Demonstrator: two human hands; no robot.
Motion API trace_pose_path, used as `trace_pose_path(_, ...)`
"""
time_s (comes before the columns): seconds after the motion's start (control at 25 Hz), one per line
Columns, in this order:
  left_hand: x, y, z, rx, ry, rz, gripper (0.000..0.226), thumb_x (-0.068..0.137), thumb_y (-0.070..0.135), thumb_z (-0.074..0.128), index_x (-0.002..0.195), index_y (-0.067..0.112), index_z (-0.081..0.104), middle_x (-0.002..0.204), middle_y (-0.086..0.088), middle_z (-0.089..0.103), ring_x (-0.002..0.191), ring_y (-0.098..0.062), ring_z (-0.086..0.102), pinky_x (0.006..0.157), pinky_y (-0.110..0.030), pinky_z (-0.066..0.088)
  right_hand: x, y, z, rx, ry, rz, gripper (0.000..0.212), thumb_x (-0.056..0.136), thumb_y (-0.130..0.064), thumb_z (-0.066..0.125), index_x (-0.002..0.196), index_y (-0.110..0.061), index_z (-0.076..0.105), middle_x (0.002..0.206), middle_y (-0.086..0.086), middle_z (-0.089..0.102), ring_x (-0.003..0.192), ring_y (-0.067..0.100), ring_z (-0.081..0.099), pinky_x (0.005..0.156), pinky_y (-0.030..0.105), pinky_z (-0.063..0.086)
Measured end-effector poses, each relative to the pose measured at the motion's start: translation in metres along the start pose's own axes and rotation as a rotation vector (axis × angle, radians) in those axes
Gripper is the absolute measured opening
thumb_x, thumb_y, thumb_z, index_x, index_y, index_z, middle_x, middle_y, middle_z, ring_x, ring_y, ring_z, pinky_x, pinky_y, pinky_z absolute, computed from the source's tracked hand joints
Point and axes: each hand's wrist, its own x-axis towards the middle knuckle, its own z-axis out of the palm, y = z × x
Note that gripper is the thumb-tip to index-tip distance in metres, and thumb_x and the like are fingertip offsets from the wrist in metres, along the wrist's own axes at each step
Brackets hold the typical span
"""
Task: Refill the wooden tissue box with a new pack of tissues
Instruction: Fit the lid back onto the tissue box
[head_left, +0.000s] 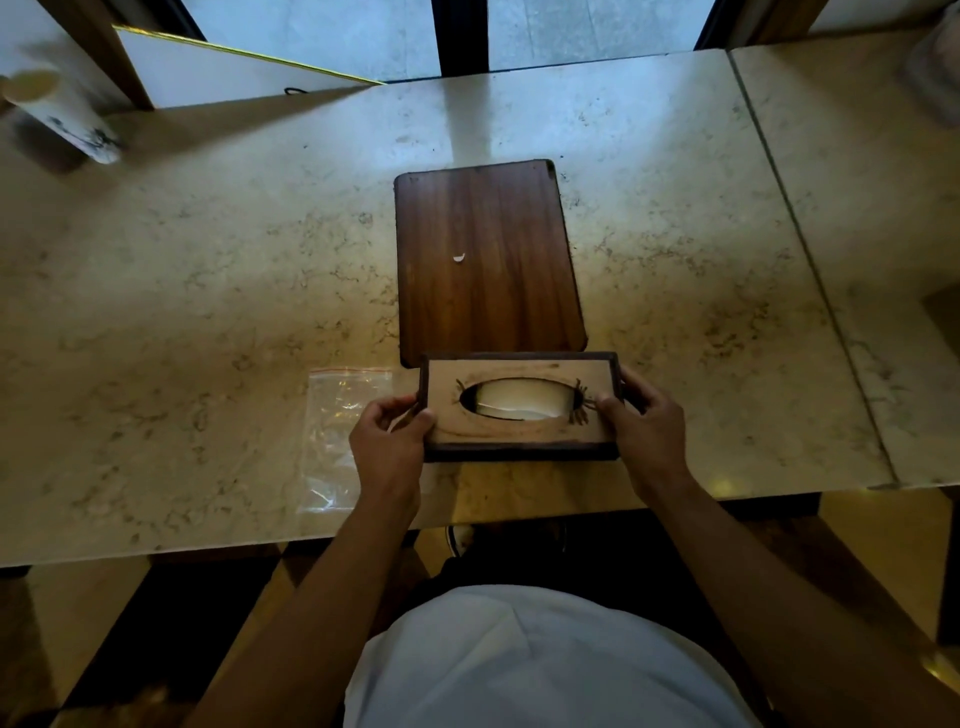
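Hands bracket the wooden tissue box (519, 410) at lower centre of the frame: the left hand (387, 441) grips its left short end and the right hand (644, 431) grips its right short end, so its long axis runs left to right between them, equally near both. White tissues (524, 399) show through the oval slot on its top face, and an empty clear plastic wrapper (337, 436) lies just left of it. The flat wooden base panel (488, 260) lies directly above it in the frame, touching or nearly touching its far edge, so the likely closing move is straight away from the person.
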Motion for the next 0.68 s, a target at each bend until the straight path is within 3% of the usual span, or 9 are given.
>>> trace_pose_path(0.32, 0.001, -0.028, -0.01, 0.061, 0.011, -0.067, 0.035, 0.08, -0.013, 0.07, 0.095, 0.019, 0.067, 0.105, -0.003, 0.072, 0.087, -0.003, 0.074, 0.065, -0.021, 0.059, 0.001, 0.008, -0.001, -0.068, -0.04, -0.052, 0.048, 0.088, -0.007, 0.072, 0.134, -0.015, 0.062, 0.132, 0.008, 0.058, 0.117, 0.014, 0.061, 0.1, 0.039, 0.054)
trace_pose_path(0.48, 0.0, -0.029, -0.011, 0.096, 0.005, -0.08, 0.037, 0.082, -0.012, 0.069, 0.097, 0.021, 0.065, 0.106, -0.001, 0.07, 0.09, -0.006, 0.073, 0.065, -0.021, 0.06, -0.002, 0.01, 0.002, -0.06, -0.042, -0.047, 0.046, 0.089, -0.004, 0.071, 0.133, -0.015, 0.061, 0.133, 0.011, 0.057, 0.118, 0.014, 0.06, 0.098, 0.03, 0.054)
trace_pose_path(0.6, -0.002, -0.027, -0.012, 0.125, -0.028, -0.069, 0.039, 0.084, -0.011, 0.068, 0.102, 0.023, 0.063, 0.11, 0.002, 0.068, 0.09, -0.002, 0.072, 0.067, -0.021, 0.06, -0.003, 0.009, 0.003, -0.072, -0.047, -0.039, 0.045, 0.09, -0.005, 0.07, 0.133, -0.014, 0.06, 0.134, 0.012, 0.057, 0.122, 0.018, 0.058, 0.1, 0.036, 0.054)
trace_pose_path(0.68, -0.003, -0.026, -0.014, 0.143, -0.054, -0.056, 0.043, 0.085, -0.011, 0.066, 0.111, 0.023, 0.063, 0.115, 0.002, 0.067, 0.1, -0.007, 0.069, 0.073, -0.024, 0.061, -0.003, 0.008, 0.003, -0.075, -0.054, -0.033, 0.046, 0.09, -0.004, 0.069, 0.134, -0.013, 0.059, 0.135, 0.012, 0.057, 0.123, 0.02, 0.058, 0.101, 0.039, 0.053)
